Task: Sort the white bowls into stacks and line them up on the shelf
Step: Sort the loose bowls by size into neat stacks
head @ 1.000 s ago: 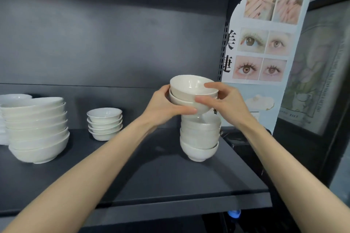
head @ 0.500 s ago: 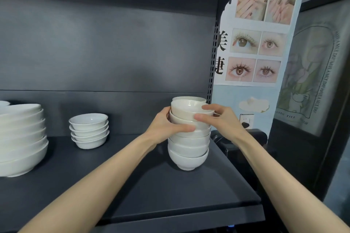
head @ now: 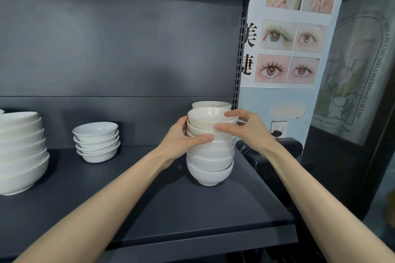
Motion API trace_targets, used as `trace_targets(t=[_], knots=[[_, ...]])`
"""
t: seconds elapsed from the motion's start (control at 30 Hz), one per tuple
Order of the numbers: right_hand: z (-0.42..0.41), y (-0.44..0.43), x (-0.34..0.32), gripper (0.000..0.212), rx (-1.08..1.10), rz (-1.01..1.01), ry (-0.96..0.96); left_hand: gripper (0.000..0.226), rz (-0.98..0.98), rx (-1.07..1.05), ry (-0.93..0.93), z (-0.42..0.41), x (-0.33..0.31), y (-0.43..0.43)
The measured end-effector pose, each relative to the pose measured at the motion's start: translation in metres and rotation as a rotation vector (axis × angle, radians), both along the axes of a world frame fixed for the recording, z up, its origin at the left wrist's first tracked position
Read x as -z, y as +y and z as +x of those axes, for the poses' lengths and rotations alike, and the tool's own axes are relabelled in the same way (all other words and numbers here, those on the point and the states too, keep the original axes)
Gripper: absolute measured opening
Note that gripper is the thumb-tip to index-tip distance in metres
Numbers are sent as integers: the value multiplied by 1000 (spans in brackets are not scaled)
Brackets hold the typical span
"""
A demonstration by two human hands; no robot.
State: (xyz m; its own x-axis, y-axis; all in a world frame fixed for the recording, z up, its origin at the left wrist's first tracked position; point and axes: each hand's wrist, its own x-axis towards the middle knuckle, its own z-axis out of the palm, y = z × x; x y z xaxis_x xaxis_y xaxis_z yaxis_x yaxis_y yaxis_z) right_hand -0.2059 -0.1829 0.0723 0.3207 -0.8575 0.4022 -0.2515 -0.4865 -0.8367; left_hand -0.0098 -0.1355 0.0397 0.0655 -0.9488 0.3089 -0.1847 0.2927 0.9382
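A tall stack of white footed bowls (head: 210, 162) stands near the right end of the dark shelf (head: 149, 209). Its top two bowls (head: 211, 120) rest on the pile, gripped from both sides. My left hand (head: 181, 141) wraps their left side with the thumb across the front. My right hand (head: 245, 129) pinches the rim and wall on the right. Another bowl's rim (head: 211, 104) shows just behind the stack. A stack of small shallow bowls (head: 96, 142) sits mid-left, and a stack of large bowls (head: 20, 151) stands at the far left.
The shelf's perforated upright (head: 240, 60) rises right behind the stack. A poster with eye and nail photos (head: 292, 34) hangs beyond it. A black appliance (head: 275, 149) sits just right of the shelf, below a wall socket (head: 277, 129).
Both hands lowered the two held bowls onto the right stack, which now stands taller. The view has shifted right, so the other stacks sit further left.
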Motion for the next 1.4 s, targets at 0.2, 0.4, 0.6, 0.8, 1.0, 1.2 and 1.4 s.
trace_targets(t=[0.2,0.4,0.6,0.8,1.0,1.2,1.4], knots=[[-1,2,-2,51,-32,4,-11,65,-30,-10,6,0,0,-1],[0,2,0,48,-22,-1,-7,73,-46,-17,16,0,1,-2],[1,-1,2,52,-30,-2,-22,57,-51,61,18,2,3,1],[2,4,5,57,-71,-13,-67,72,-55,103,40,2,12,4],[0,11,16,73,-101,29,-114,93,0,132,60,3,33,8],[3,12,40,76,-129,95,-153,112,69,136,88,-4,63,10],[10,8,53,81,-164,131,-203,112,66,108,69,-8,72,8]])
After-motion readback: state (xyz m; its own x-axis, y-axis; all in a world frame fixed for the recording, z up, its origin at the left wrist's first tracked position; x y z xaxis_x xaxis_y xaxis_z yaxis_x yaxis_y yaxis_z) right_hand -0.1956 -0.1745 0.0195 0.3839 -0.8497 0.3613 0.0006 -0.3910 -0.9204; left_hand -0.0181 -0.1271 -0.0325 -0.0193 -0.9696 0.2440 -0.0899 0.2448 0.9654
